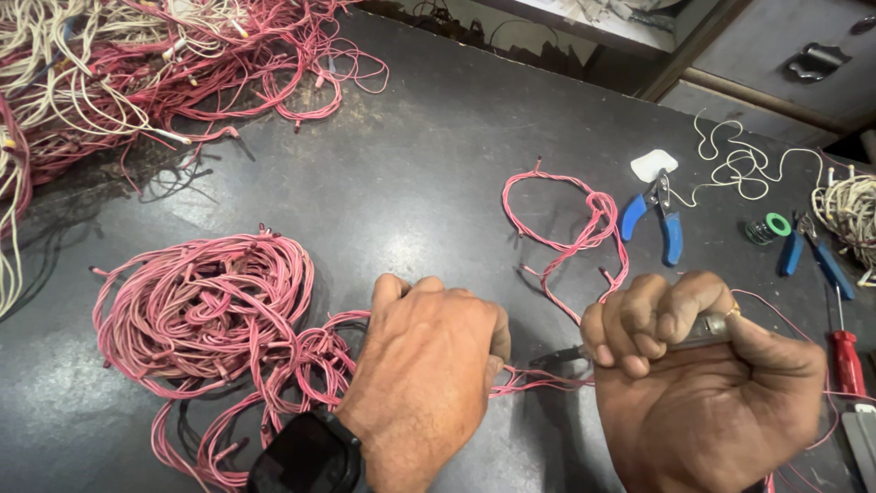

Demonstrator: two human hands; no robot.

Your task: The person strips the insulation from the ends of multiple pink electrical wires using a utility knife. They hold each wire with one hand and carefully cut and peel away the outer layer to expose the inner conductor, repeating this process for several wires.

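Observation:
My left hand (429, 356), with a black watch at the wrist, is closed over pink wires (538, 379) that run out of it to the right. Gripped in my right hand (693, 374) is a metal hand tool (570, 354), whose dark tip meets those wires between the two hands. A large coil of pink wire (205, 315) lies on the dark table (411, 173) just left of my left hand. A smaller loose loop of pink wire (570, 224) lies above my right hand.
A big heap of pink and white wires (119, 73) fills the far left corner. To the right lie blue-handled pliers (659, 215), a second blue-handled tool (817, 260), a solder spool (768, 226), a red screwdriver (847, 356), white wire (744, 164) and a white wire bundle (849, 205).

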